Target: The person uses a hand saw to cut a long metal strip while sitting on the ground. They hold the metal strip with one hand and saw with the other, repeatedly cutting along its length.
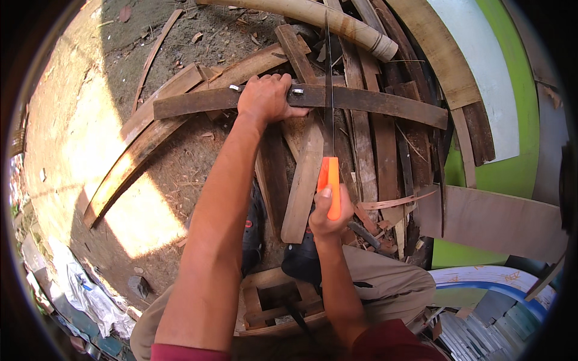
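Note:
A long dark wooden plank (385, 102) lies crosswise in front of me, resting over other boards. My left hand (265, 99) is clamped over it left of its middle, fingers wrapped across the far edge. Two small shiny metal pieces (297, 91) show on the plank, one at each side of that hand. A handsaw (328, 171) with an orange handle is gripped in my right hand (332, 216). Its thin blade points away from me and crosses the plank just right of my left hand. Whether the teeth have cut into the wood, I cannot tell.
A paler board (304, 180) runs lengthwise under the plank, towards my shoes. Several loose boards (361, 144) are heaped on the right, with a bamboo pole (325, 24) beyond. Green and white sheets (530, 120) stand at the far right. Dirt ground (162, 156) spreads left.

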{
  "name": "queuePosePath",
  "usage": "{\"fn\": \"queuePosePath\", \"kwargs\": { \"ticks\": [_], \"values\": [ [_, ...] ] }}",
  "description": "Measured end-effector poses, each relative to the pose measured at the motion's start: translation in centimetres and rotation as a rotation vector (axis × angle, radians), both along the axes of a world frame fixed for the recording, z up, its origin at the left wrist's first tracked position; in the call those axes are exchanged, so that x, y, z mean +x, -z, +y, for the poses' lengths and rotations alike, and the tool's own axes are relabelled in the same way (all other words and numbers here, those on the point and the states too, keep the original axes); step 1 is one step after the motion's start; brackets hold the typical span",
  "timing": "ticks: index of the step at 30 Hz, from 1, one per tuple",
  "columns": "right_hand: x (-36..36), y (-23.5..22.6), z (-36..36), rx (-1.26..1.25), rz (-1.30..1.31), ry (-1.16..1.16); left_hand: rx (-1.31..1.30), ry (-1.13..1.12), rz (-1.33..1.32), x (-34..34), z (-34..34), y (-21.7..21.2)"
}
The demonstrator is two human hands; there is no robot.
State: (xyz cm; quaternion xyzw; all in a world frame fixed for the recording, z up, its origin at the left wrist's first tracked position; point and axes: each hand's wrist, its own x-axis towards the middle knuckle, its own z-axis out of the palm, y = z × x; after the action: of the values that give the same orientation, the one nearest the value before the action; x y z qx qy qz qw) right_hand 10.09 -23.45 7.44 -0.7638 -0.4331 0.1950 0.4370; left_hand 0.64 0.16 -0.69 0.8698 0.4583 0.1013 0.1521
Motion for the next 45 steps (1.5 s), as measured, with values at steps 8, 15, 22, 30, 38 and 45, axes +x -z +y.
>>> {"fn": "queuePosePath", "kwargs": {
  "ticks": [8, 15, 22, 30, 38, 45],
  "values": [
    [-0.8, 0.8, -10.8, -0.013, 0.095, -0.075, -0.021, 0.01, 0.039, -0.5, 0.3, -0.6],
    [1.0, 0.2, 2.5, 0.02, 0.153, 0.06, -0.071, 0.016, 0.099, 0.2, 0.3, -0.6],
    [-0.1, 3.3, -8.8, 0.158, 0.047, -0.041, 0.007, -0.006, -0.003, -0.1, 0.5, -0.6],
    [0.9, -0.7, 3.6, -0.01, -0.011, 0.008, 0.018, 0.009, 0.006, 0.0, -0.2, -0.3],
    [0.9, 1.1, -8.7, 0.119, 0.133, -0.062, -0.002, 0.011, 0.011, -0.5, 0.5, -0.4],
    [1.5, 0.9, 1.7, 0.013, 0.074, 0.042, 0.029, 0.017, 0.008, 0.2, 0.3, -0.1]
  ]
}}
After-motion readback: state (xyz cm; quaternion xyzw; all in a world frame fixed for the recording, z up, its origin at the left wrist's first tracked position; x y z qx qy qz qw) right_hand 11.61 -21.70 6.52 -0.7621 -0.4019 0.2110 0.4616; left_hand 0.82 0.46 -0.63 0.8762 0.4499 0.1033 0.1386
